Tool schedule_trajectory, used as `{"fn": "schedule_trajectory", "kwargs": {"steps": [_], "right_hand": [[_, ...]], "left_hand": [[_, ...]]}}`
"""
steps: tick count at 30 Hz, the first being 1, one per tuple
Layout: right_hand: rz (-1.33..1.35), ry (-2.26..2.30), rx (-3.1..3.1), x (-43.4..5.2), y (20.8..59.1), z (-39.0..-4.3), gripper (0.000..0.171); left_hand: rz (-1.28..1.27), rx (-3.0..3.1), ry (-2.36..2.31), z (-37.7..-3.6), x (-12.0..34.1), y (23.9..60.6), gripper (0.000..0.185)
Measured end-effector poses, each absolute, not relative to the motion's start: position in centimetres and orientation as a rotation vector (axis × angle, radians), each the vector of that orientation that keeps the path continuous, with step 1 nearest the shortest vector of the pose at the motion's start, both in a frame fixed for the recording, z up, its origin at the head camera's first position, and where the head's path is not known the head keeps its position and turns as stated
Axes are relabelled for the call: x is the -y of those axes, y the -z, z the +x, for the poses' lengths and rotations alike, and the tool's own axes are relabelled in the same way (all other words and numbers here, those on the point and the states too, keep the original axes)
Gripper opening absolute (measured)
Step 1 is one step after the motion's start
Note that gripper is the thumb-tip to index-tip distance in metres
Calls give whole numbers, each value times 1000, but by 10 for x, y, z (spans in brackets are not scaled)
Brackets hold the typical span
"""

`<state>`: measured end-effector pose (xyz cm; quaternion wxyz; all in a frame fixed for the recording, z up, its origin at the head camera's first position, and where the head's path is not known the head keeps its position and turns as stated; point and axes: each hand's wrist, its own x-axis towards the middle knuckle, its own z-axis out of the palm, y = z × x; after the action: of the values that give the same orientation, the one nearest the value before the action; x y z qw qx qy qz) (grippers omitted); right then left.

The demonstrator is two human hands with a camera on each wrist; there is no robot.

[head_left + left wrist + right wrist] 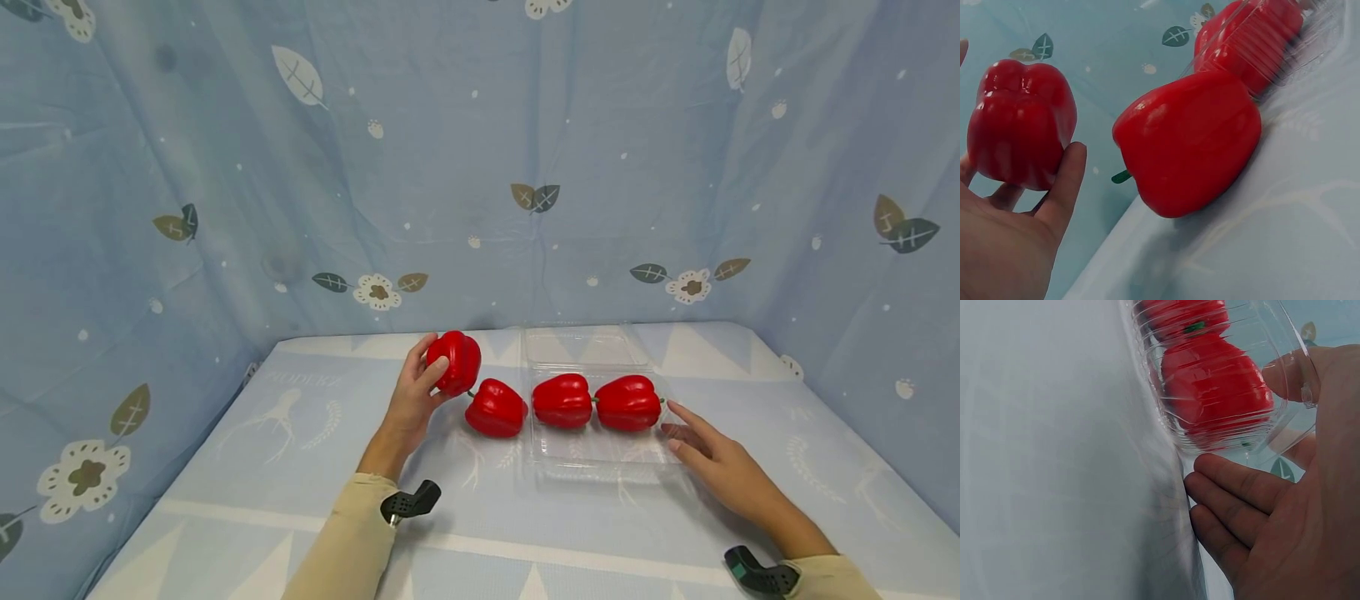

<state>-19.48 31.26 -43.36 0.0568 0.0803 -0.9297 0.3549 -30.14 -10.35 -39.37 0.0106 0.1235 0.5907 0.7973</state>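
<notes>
My left hand grips a red bell pepper above the table, thumb on one side and fingers on the other. In the left wrist view this pepper shows its lobed end. Just right of that hand a second bell pepper lies on the table, its green stem towards the hand. Two more peppers, one left and one right, lie in a clear plastic clamshell box with its lid back. My right hand, fingers extended, is at the box's right side; the right wrist view shows its fingertips by the wall.
A pale patterned cloth covers the table. Blue curtain with leaf and flower prints hangs behind it and at both sides. The transparent lid lies towards the back edge.
</notes>
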Motion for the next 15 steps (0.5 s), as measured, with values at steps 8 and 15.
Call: {"fn": "schedule_trajectory", "kwargs": {"steps": [8, 15], "right_hand": [[221, -1074, 2826, -313, 433, -196, 63], [221, -1074, 2831, -314, 437, -197, 64]], "left_hand": [[355, -2002, -2382, -299, 94, 392, 63], [355, -2054, -2292, -292, 83, 388, 64]]}}
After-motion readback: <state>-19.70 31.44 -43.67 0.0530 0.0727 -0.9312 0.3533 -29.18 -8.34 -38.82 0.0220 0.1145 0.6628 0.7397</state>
